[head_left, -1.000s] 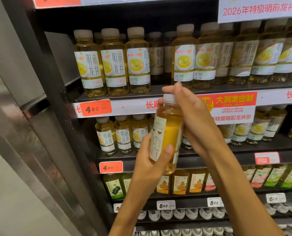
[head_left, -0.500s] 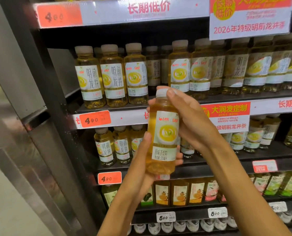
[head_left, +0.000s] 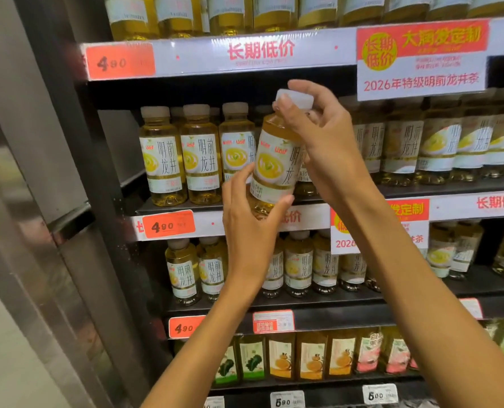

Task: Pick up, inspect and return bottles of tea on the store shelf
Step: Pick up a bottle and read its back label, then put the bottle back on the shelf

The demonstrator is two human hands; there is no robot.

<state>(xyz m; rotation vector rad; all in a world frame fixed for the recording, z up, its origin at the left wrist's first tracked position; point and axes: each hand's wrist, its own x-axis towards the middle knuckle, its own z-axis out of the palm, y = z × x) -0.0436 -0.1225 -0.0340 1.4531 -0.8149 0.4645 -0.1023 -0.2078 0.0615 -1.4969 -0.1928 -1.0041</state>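
Store shelving (head_left: 450, 188) stacked with bottled tea fills the view, a grey metal pillar (head_left: 24, 160) standing at its left; held in front of the second shelf, tilted slightly, is a bottle of yellow tea (head_left: 275, 160) with a white cap, its label reading "Unif" in red above a cup picture and the large characters 明前龙井; the left hand (head_left: 249, 228) grasps its lower part, thumb across the label's foot; the right hand (head_left: 327, 142) grips the neck and cap from the right; behind stand rows of identical bottles (head_left: 183, 156); orange price tags (head_left: 168, 224) read "490"; the shelf edge strip (head_left: 261, 51) says 长期低价; a hanging sign (head_left: 421, 58) reads 2026年特级明前龙井茶; lower tags show "590" and "500".
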